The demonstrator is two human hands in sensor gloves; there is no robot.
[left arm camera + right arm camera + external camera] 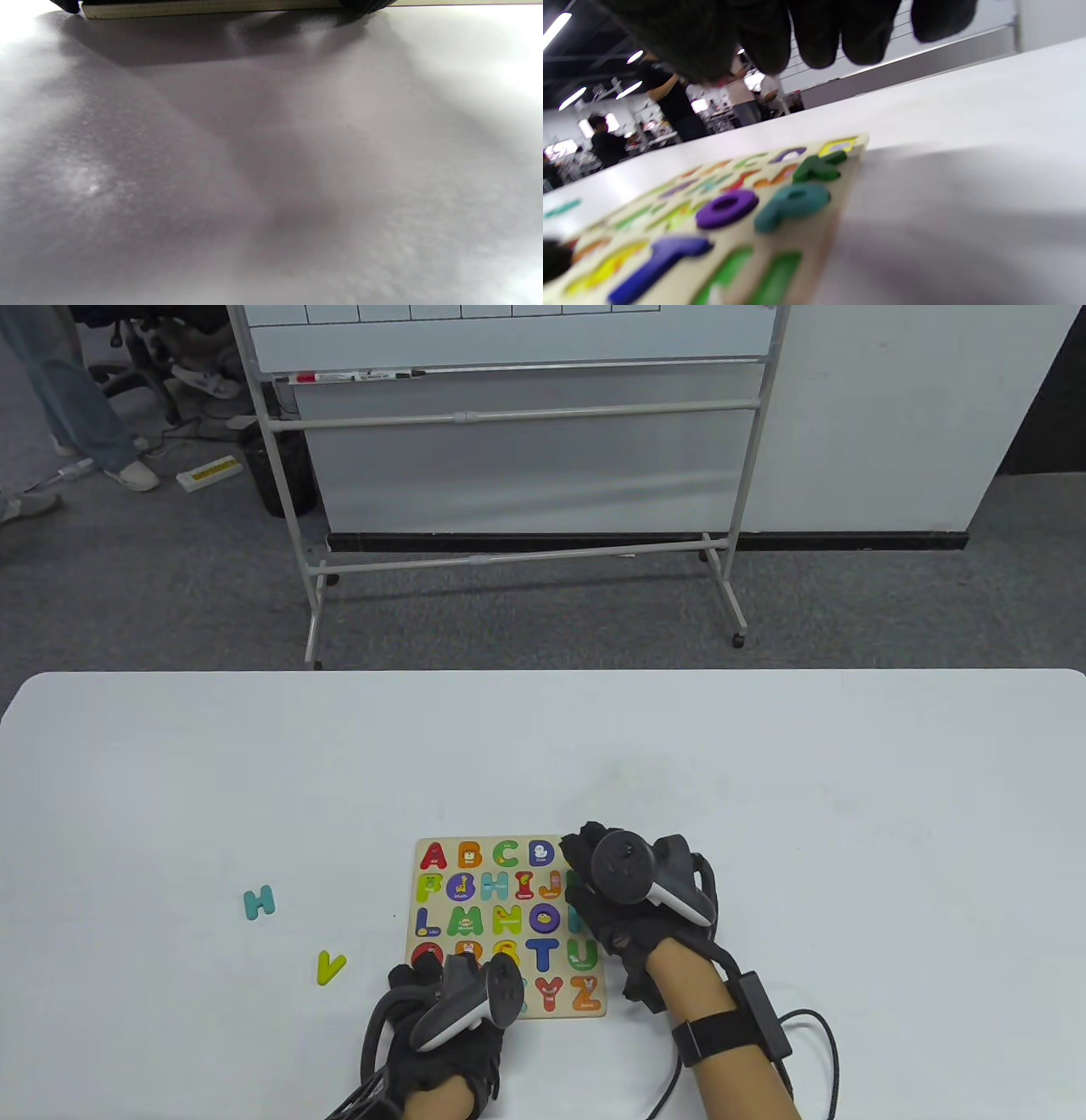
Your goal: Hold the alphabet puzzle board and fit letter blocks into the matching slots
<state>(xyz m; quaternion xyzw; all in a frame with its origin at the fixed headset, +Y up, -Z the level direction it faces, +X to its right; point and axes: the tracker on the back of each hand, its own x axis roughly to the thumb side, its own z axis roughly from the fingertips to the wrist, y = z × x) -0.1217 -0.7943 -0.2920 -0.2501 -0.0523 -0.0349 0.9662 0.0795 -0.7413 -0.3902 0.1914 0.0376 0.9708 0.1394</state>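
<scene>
The wooden alphabet puzzle board [509, 929] lies flat near the table's front, most slots filled with coloured letters. My left hand [437, 971] rests on its near left corner and holds it; the left wrist view shows only the board's edge [212, 8] with a dark fingertip [365, 3] on it. My right hand [594, 869] hovers over the board's right edge, fingers [814, 38] hanging empty above the green K [818, 167] and teal P [793, 203]. A loose teal H [259, 903] and yellow-green V [330, 967] lie left of the board.
The white table [764, 780] stretches wide around the board. A cable [814, 1027] trails from my right wrist over the near right of the table. A whiteboard stand [517, 560] is on the floor beyond the far edge.
</scene>
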